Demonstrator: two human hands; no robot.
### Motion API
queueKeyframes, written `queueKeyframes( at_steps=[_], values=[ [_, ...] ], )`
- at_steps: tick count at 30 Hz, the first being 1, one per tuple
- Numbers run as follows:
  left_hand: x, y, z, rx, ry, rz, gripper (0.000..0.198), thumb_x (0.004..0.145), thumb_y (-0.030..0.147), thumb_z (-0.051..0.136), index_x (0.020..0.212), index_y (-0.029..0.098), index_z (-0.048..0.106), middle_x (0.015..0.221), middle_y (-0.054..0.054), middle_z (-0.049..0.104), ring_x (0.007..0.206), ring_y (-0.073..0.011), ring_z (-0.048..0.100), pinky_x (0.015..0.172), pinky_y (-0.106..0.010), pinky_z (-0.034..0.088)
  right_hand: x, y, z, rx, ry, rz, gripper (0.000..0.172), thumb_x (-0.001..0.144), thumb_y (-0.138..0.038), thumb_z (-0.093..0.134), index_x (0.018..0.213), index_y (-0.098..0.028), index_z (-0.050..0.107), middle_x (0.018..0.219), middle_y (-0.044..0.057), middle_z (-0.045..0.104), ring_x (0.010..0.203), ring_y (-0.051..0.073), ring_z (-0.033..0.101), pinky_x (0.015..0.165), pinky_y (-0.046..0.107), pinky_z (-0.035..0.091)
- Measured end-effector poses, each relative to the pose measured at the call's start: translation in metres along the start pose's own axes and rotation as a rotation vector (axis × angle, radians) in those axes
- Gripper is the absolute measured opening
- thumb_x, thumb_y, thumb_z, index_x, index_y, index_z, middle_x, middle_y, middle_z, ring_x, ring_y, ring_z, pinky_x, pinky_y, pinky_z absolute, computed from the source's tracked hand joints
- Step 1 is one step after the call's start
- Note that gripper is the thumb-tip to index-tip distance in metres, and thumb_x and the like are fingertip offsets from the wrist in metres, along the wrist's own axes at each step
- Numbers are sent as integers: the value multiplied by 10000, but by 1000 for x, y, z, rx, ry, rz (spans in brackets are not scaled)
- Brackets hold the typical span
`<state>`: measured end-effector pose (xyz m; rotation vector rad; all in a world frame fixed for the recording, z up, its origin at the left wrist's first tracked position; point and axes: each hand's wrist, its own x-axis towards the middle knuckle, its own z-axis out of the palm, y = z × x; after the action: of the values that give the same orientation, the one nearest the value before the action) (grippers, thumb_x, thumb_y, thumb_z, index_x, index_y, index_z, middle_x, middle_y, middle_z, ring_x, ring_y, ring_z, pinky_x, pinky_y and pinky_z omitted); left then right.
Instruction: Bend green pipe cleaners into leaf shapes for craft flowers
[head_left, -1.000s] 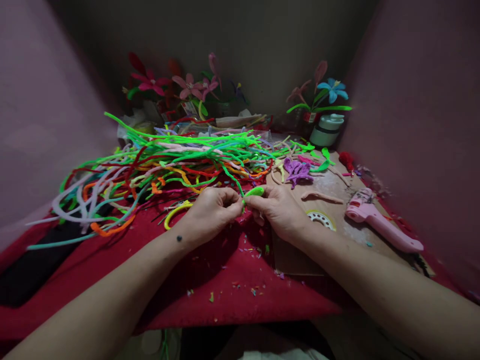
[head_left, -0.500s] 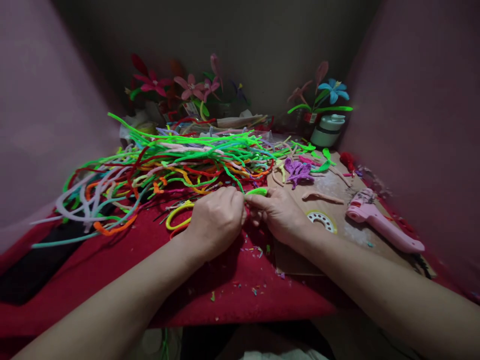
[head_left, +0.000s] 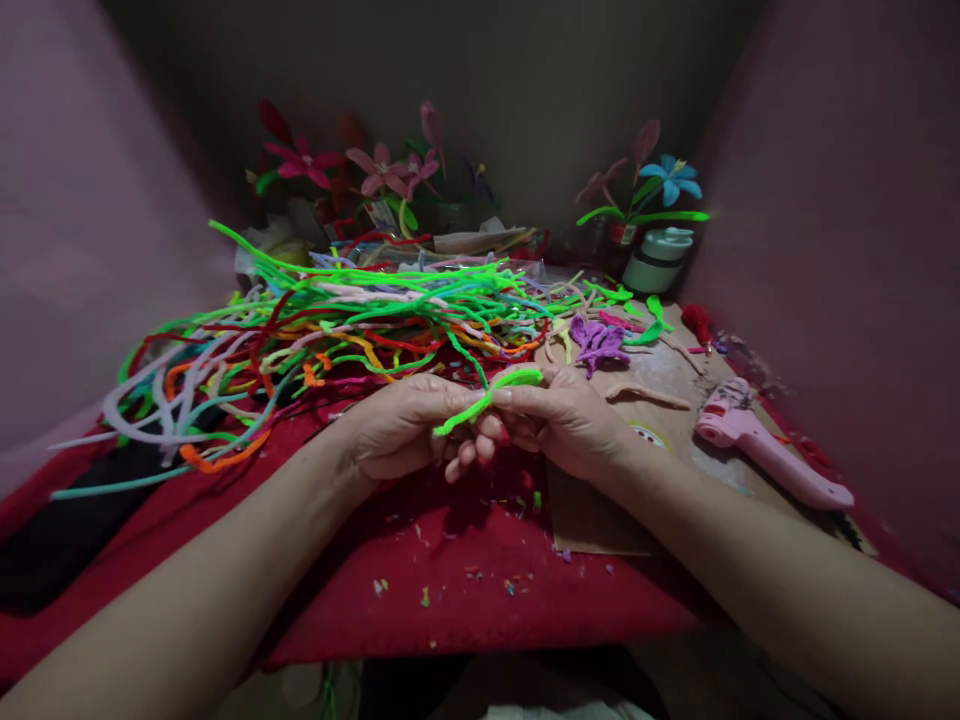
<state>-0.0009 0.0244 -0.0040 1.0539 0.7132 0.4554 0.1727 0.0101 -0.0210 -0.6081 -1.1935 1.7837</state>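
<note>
My left hand (head_left: 401,425) and my right hand (head_left: 566,415) meet over the red cloth (head_left: 465,570), both pinching one short bright green pipe cleaner (head_left: 487,396). Its far end is bent into a small loop above my right fingers, and its straight tail slants down past my left fingertips. My left palm is turned up, with the fingers curled. Just beyond my hands lies a big tangled heap of pipe cleaners (head_left: 330,325) in green, red, orange, white and other colours.
A brown cardboard sheet (head_left: 667,375) on the right carries a pink glue gun (head_left: 765,450), a purple pipe-cleaner piece (head_left: 596,342) and green leaf shapes (head_left: 649,325). Finished pipe-cleaner flowers (head_left: 360,170) and a white jar (head_left: 658,260) stand at the back. Walls close in on both sides.
My left hand has rolled palm-up and dropped slightly. The green pipe cleaner's straight tail now shows between my hands, and its loop has lifted a little.
</note>
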Motion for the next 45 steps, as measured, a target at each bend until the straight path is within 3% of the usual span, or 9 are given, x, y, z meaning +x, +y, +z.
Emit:
queueKeyframes(
  at_steps=[6, 10, 13, 17, 21, 27, 35, 39, 45],
  values=[
    [0, -4, 4, -107, -88, 18, 245, 761, 334, 581, 683, 108, 638, 506, -19, 547, 370, -78, 459, 337, -187, 371, -1, -2, -1, 0, -5, 4, 83, 707, -218, 615, 693, -142, 585, 507, -51, 511, 387, 38, 314, 371, 188, 211],
    [-3, 1, 3, 92, 50, 36, 238, 732, 338, 598, 615, 131, 586, 474, 4, 502, 356, -72, 407, 347, -204, 340, -2, -1, 1, -81, 41, -9, 111, 690, -248, 624, 665, -148, 583, 482, -62, 471, 384, 45, 321, 367, 197, 227],
    [-4, 4, 7, 514, 224, 111, 273, 762, 345, 552, 576, 145, 546, 458, 12, 474, 389, -78, 410, 400, -211, 324, -1, 1, 3, -143, 134, 22, 125, 684, -235, 601, 607, -161, 534, 415, -86, 385, 350, 45, 290, 351, 200, 212],
    [-2, -6, 18, 1361, 523, 441, 282, 806, 280, 458, 564, 154, 533, 534, -20, 506, 513, -112, 449, 488, -235, 307, 0, 6, 3, -342, 263, 16, 191, 691, -193, 543, 521, -172, 461, 374, -90, 344, 336, 42, 285, 355, 205, 198],
    [1, -21, 22, 1850, 604, 607, 280, 844, 200, 369, 661, 145, 573, 641, -68, 571, 612, -157, 504, 526, -265, 305, 1, 8, 2, -376, 315, 6, 199, 674, -174, 524, 503, -180, 422, 375, -87, 354, 338, 46, 299, 352, 206, 199],
    [2, -19, 16, 1669, 560, 516, 281, 877, 319, 379, 798, 161, 597, 728, -56, 629, 651, -141, 552, 604, -245, 374, 1, 6, 2, -288, 354, 26, 156, 663, -209, 552, 542, -179, 459, 371, -86, 375, 317, 51, 300, 330, 205, 204],
    [-1, -24, 22, 2006, 645, 596, 248, 843, 162, 372, 701, 149, 575, 637, -69, 578, 598, -157, 506, 516, -259, 287, 2, 10, 1, -229, 338, 2, 176, 651, -202, 551, 510, -184, 446, 354, -85, 361, 310, 60, 304, 327, 211, 221],
    [1, -24, 23, 1679, 707, 552, 272, 863, 257, 376, 680, 161, 554, 585, -25, 555, 523, -117, 478, 521, -233, 308, 2, 7, 2, -205, 327, -17, 138, 663, -241, 605, 583, -166, 521, 397, -74, 427, 334, 62, 353, 356, 211, 255],
    [2, -19, 31, 1248, 668, 491, 308, 849, 275, 405, 596, 157, 536, 517, 17, 492, 480, -81, 420, 505, -207, 304, 3, 8, 0, -114, 323, 9, 220, 647, -313, 685, 590, -150, 550, 432, -54, 465, 358, 62, 380, 367, 211, 255]
  ],
)
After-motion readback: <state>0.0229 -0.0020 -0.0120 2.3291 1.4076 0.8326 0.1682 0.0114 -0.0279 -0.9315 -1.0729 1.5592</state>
